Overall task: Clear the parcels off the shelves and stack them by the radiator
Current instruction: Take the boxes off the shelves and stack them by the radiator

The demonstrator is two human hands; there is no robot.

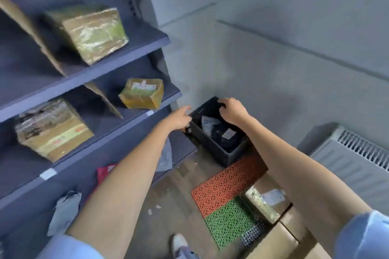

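Both hands are down at the black bin (pixel 219 143) in the corner, wedged btw the shelves (pixel 117 57) and the wall. The right hand (pixel 232 111) has its fingers curled over the bin's far rim; the left hand (pixel 179 119) is at the near-left corner w/ fingers loosely spread, and I can't tell if it's touching yet. Far from done, I'd say: three taped parcels sit on the shelves, a big one up top (pixel 88 33), a small yellow one (pixel 143 93) on the middle shelf and a scuffed one (pixel 52 130) further left, plus soft mailers, grey (pixel 65 211) and red (pixel 104 174), on the lowest level. By the radiator (pixel 353 160) some boxes (pixel 269 202) are already down, next to orange and green mats (pixel 229 191). Room is tight: shelf edges jut out on the left, the boxes crowd the right, leaving a narrow strip of floor (pixel 168 195) to swing anything thru.
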